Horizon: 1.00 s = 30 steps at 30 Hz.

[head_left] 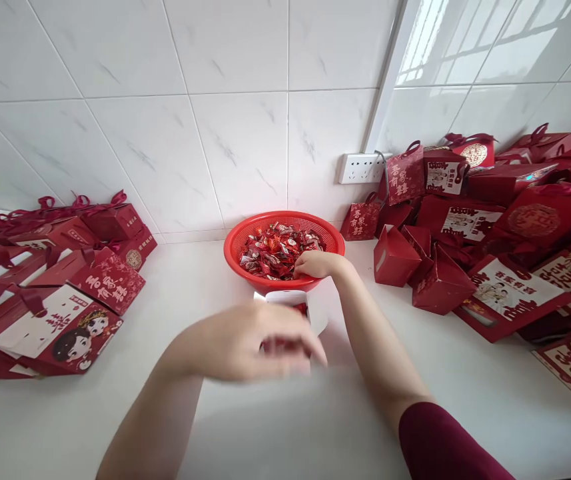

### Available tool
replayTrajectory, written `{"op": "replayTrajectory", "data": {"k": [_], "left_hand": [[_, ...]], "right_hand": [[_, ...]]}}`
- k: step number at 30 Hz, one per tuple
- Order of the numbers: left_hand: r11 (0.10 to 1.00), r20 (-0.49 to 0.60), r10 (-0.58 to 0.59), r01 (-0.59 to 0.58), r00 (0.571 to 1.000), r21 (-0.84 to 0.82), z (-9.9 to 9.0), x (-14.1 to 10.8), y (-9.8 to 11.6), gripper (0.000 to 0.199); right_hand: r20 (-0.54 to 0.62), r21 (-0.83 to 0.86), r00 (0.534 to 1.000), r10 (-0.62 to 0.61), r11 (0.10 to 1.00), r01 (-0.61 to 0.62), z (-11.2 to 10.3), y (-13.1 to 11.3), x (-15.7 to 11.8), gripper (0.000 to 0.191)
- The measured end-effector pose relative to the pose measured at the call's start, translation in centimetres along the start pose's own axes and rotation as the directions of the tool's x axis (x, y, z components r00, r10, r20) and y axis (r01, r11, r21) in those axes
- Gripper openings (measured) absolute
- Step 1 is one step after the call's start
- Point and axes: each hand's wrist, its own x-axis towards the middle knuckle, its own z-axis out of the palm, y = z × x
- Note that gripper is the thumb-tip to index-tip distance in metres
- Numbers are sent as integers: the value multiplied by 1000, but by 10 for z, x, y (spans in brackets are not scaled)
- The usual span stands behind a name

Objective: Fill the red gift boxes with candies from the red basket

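Note:
A red plastic colander [235, 257] stands against the wall, filled with small wrapped candies [279, 247] in red and mixed wrappers. My right hand [314, 265] reaches over its rim, fingers curled closed into the candies at the right side, with the tips partly hidden. Nearer to me hovers my left hand [252, 340], blurred, its fingers loosely bent and apart with nothing visible in them. Below and behind that hand is an open box [285, 297] with a white inside and some red pieces in it; my left hand covers most of it.
Red gift boxes with ribbons [60, 293] are piled at the left. More red boxes and bags [505, 220] are heaped at the right, some lying on their sides. A white power strip [362, 169] is on the tiled wall above the white counter [295, 427].

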Motion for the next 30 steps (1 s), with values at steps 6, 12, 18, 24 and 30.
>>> {"op": "replayTrajectory", "data": {"k": [6, 12, 18, 24, 30], "left_hand": [[841, -522, -307, 484, 796, 243, -39, 45, -56, 34], [843, -359, -431, 511, 828, 167, -34, 46, -93, 48], [870, -325, -420, 477, 848, 122, -38, 46, -93, 44], [857, -338, -437, 500, 834, 126, -37, 44, -96, 41], [853, -348, -445, 509, 825, 117, -37, 46, -96, 39]], "right_hand": [[-143, -20, 982, 127, 991, -131, 1, 7, -1, 40], [-175, -12, 984, 38, 999, -41, -4, -4, -4, 37], [121, -67, 993, -12, 998, 20, 7, -14, 11, 21], [240, -129, 968, 74, 991, -44, 10, -7, 29, 16], [242, -201, 956, 169, 972, -121, 13, -13, 55, 25]]}}
